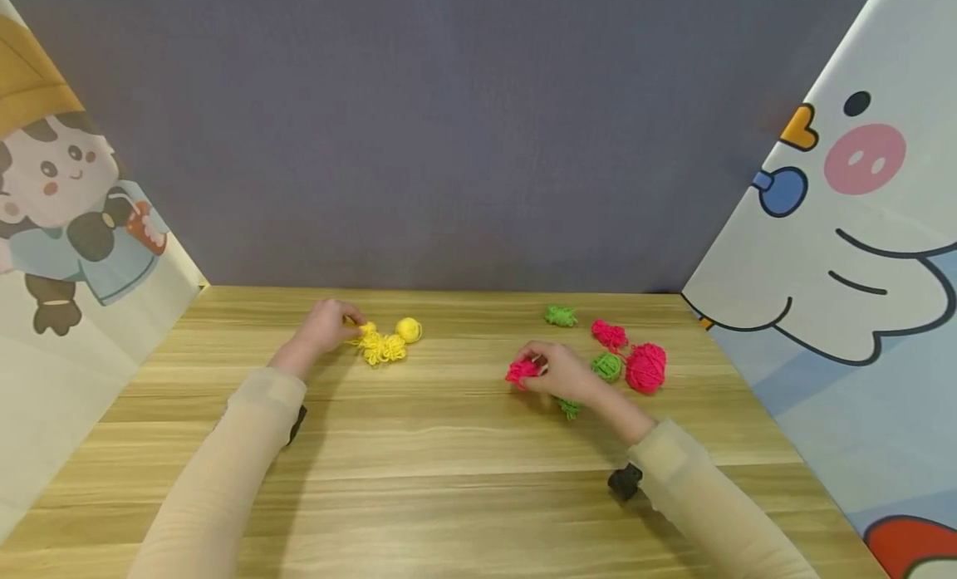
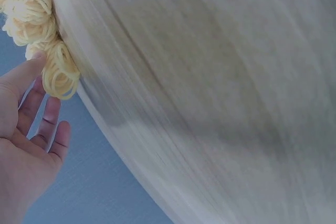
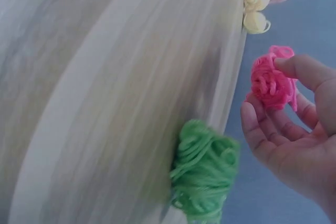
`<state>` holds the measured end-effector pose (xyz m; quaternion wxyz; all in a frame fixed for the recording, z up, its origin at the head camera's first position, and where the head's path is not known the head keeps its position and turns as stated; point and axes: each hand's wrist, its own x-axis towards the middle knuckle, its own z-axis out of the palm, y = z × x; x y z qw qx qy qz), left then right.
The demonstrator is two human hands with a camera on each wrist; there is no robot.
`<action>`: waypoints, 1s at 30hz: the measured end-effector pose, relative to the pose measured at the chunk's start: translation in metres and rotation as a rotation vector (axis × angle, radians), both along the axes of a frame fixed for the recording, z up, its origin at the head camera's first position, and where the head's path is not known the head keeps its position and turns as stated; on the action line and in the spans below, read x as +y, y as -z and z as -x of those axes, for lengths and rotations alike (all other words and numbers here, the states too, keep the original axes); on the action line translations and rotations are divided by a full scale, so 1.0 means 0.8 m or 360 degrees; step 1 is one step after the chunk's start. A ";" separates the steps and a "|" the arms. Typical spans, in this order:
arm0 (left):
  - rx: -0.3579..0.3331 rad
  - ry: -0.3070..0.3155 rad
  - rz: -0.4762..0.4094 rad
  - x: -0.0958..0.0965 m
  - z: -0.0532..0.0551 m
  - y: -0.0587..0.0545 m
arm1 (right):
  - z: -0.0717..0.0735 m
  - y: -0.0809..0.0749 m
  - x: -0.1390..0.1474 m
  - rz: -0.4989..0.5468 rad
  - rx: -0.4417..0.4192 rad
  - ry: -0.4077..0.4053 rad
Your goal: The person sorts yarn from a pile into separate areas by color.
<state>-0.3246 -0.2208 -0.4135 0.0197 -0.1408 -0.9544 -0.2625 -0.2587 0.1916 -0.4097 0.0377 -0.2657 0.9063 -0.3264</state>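
Two pink yarn bundles (image 1: 646, 368), three green bundles (image 1: 606, 366) at right on table (image 1: 449, 496), third pink bundle (image 1: 521, 371) pinched in right hand (image 1: 562, 371), yellow yarn (image 1: 374, 348) pinched in left hand (image 1: 325, 325), far left, one yellow ball (image 1: 408, 329)

Wood-grain tabletop (image 1: 449, 496): free lane between round yellow yarn ball (image 1: 408, 330) and right hand's fingers (image 1: 537, 347). Round green yarn ball (image 1: 606, 366), round pink yarn ball (image 1: 646, 368) obstruct rightward; grey panel (image 1: 449, 147) bars far edge.
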 end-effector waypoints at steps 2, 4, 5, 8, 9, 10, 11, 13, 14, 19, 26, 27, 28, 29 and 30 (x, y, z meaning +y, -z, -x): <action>0.0002 0.0001 0.0002 0.000 0.000 0.000 | -0.004 -0.004 -0.005 0.0018 0.0012 0.0017; 0.0010 0.0002 0.0009 -0.001 0.000 0.000 | -0.008 -0.007 -0.011 0.0037 0.0025 0.0032; 0.0009 -0.0001 0.0014 -0.001 0.000 0.000 | -0.010 -0.009 -0.014 0.0045 0.0028 0.0045; 0.0004 -0.0009 0.0025 -0.001 0.001 0.000 | -0.016 -0.011 -0.025 0.0072 0.0040 0.0071; 0.0000 -0.0016 0.0031 -0.001 0.000 0.000 | -0.017 -0.011 -0.028 0.0083 0.0043 0.0077; -0.0005 -0.0021 0.0037 -0.001 0.000 -0.001 | -0.019 -0.011 -0.031 0.0090 0.0048 0.0079; -0.0006 -0.0022 0.0041 -0.001 0.000 -0.002 | -0.021 -0.012 -0.034 0.0102 0.0054 0.0076; 0.0004 -0.0018 0.0049 0.000 0.000 -0.002 | -0.024 -0.014 -0.040 0.0133 0.0075 0.0056; 0.0007 -0.0016 0.0050 0.000 0.000 -0.003 | -0.026 -0.015 -0.043 0.0146 0.0088 0.0049; 0.0021 -0.0011 0.0044 0.001 -0.001 -0.003 | -0.034 -0.019 -0.062 0.0229 0.0123 0.0020; 0.0020 -0.0010 0.0037 0.001 0.000 -0.001 | -0.043 -0.023 -0.094 0.0289 0.0103 0.0008; 0.0017 -0.0012 0.0033 0.001 0.000 -0.001 | -0.044 -0.024 -0.099 0.0301 0.0106 0.0002; 0.0011 -0.0014 0.0028 0.001 0.000 -0.001 | -0.045 -0.025 -0.104 0.0311 0.0107 -0.0006; 0.0007 -0.0017 0.0024 0.001 0.000 -0.001 | -0.046 -0.026 -0.109 0.0325 0.0100 -0.0012; 0.0004 -0.0019 0.0021 0.001 0.000 -0.001 | -0.047 -0.027 -0.113 0.0337 0.0095 -0.0019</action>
